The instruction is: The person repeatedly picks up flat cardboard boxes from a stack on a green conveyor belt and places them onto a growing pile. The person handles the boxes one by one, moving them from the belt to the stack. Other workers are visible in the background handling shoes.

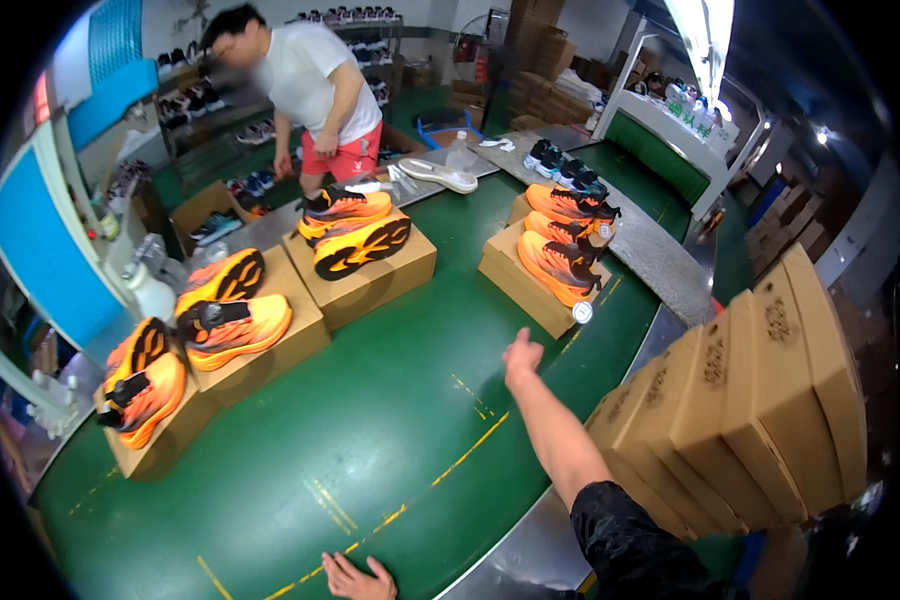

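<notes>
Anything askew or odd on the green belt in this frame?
Mostly orderly: orange shoe pairs sit on four cardboard boxes. The far-right box looks overloaded, with several orange shoes piled unevenly. A lone white insole lies loose at the belt's far end. The right hand reaches out; the left hand rests flat.

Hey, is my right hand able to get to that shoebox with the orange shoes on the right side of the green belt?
Probably yes. The right hand is stretched out, open, just short of the shoebox carrying orange shoes, and only bare green belt lies between them. The left hand rests flat at the belt's near edge.
</notes>
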Demonstrator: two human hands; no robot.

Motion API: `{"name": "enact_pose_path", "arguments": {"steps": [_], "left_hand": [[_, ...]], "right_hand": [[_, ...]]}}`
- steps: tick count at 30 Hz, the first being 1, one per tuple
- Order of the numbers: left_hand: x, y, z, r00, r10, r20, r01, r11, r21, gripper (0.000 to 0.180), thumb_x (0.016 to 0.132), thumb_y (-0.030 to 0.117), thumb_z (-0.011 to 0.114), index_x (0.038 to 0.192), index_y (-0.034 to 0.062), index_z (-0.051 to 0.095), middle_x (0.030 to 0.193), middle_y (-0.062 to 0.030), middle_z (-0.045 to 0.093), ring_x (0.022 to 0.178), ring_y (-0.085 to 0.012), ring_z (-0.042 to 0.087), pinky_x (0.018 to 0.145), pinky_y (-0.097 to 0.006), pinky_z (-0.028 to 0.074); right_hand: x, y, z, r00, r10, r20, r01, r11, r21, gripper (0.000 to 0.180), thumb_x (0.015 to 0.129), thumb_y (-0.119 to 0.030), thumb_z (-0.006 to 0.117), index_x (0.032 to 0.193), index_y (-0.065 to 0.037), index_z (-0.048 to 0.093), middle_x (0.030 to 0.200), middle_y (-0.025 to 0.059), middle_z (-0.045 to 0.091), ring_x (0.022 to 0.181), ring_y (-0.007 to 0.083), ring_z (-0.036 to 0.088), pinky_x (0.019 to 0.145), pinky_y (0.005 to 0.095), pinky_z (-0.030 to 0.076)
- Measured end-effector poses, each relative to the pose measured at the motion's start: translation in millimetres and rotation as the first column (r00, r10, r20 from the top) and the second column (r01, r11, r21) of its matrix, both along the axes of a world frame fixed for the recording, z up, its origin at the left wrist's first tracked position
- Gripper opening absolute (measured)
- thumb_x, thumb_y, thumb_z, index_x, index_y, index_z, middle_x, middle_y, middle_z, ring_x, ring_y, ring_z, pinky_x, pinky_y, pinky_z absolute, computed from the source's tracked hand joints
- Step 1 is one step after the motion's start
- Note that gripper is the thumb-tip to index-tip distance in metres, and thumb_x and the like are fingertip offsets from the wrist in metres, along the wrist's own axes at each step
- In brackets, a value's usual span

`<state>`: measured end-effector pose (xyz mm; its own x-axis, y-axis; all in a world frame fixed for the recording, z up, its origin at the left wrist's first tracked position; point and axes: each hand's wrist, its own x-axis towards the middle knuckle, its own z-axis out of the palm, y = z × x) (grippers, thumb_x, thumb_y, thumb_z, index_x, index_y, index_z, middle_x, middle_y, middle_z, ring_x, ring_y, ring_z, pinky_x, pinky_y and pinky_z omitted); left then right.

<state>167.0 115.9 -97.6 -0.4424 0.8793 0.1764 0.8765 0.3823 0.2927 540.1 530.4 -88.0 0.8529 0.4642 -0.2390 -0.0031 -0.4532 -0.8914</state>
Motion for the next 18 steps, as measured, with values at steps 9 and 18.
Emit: {"name": "enact_pose_path", "arguments": {"steps": [9, 18], "left_hand": [[-4, 8, 12, 1.0, 0.001, -0.006, -0.001, 0.996, -0.087, 0.062, 0.091, 0.033, 0.058, 0.138, -0.0049, 0.044, 0.145, -0.0267, 0.043, 0.131, -0.0428, 0.043, 0.107, -0.053, 0.034], [-1, 9, 27, 0.996, -0.047, -0.081, 0.04, 0.996, -0.086, 0.062, 0.092, 0.032, 0.058, 0.136, -0.0073, 0.043, 0.141, -0.0292, 0.045, 0.125, -0.0451, 0.048, 0.104, -0.053, 0.039]], "right_hand": [[98, 39, 36, 0.87, -0.31, -0.383, 0.439, 0.841, 0.317, 0.07, 0.081, -0.049, 0.077, 0.123, -0.001, 0.05, 0.114, 0.0108, 0.061, 0.1, 0.0242, 0.063, 0.078, 0.0352, 0.056], [80, 37, 25, 0.855, -0.232, -0.463, 0.455, 0.763, 0.459, 0.041, 0.086, -0.018, 0.071, 0.116, 0.003, 0.05, 0.085, 0.0051, 0.05, 0.058, 0.0109, 0.046, 0.047, 0.0256, 0.04]]}}
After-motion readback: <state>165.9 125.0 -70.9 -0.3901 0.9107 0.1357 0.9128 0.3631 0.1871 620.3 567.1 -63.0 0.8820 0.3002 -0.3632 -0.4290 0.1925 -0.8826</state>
